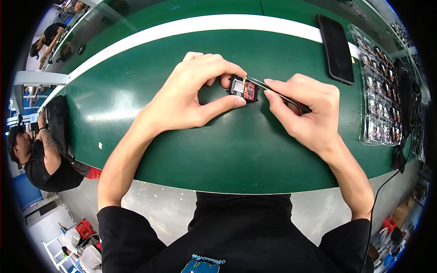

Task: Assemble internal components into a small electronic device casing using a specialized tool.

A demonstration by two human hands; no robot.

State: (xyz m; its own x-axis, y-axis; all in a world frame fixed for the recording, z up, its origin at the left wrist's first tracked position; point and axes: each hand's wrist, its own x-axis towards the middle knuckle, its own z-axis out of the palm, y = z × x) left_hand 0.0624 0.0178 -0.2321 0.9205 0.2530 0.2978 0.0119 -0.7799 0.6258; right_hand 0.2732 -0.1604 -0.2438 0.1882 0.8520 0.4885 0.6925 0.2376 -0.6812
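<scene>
Between the thumb and fingers of my left hand (195, 93) is a small black case, like an opened smartwatch body (237, 94). Inside it show a red circuit board, a silvery block and a strip of gold-coloured tape or flex. My right hand (307, 107) pinches dark, slim tweezers (284, 97). Their tips reach the upper edge of the case, close to the gold strip and my left fingertip. Whether the tips grip anything is too small to tell.
A black phone (336, 49) lies at the far right of the green table (214, 154). Clear plastic trays (380, 91) with several small electronic parts stand along the right side, beside black cables (415, 91). A white strip (200, 22) crosses behind. A person (45, 154) sits at the left.
</scene>
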